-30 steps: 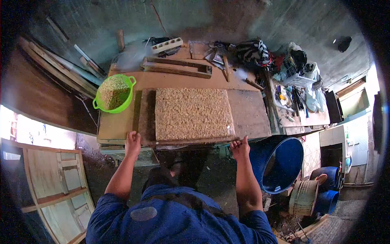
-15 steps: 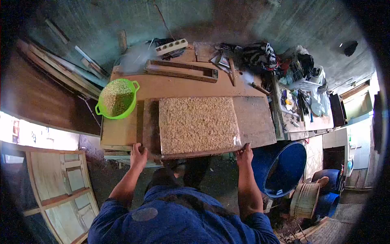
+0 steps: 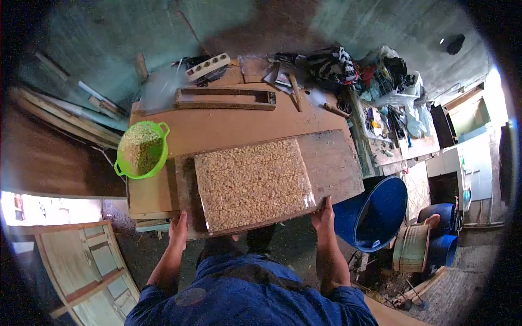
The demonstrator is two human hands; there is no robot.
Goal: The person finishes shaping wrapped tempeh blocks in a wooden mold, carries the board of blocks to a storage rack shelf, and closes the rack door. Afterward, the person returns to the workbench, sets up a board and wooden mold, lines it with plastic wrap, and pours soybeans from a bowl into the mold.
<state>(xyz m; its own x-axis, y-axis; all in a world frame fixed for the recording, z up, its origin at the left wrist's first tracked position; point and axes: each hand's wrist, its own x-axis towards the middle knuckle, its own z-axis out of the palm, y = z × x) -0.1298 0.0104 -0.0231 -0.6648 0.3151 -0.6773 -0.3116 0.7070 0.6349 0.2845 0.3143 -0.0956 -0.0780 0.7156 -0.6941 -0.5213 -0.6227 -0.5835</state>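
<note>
A flat, plastic-wrapped slab of pale bean-like pieces (image 3: 253, 185) lies on a worn wooden board (image 3: 333, 163). My left hand (image 3: 178, 229) grips the board's near left corner, fingers partly hidden beneath it. Along the near edge, to the right of the slab, my right hand (image 3: 324, 216) is closed on the board too. The board is tilted in view, its left end closer to my body, and its near edge juts past the table (image 3: 234, 122). Left of it stands a green colander (image 3: 165, 157) of similar pale pieces.
A long wooden frame (image 3: 225, 99) and a power strip (image 3: 207, 67) lie at the back of the table. Bags and baskets (image 3: 399, 81) crowd the right side. A big blue barrel (image 3: 380, 214) stands below right, and a wooden door panel (image 3: 81, 261) leans at lower left.
The board with the slab has come toward my body and turned, its left end swinging nearer. Both hands have stayed on it. The camera view has shifted as well.
</note>
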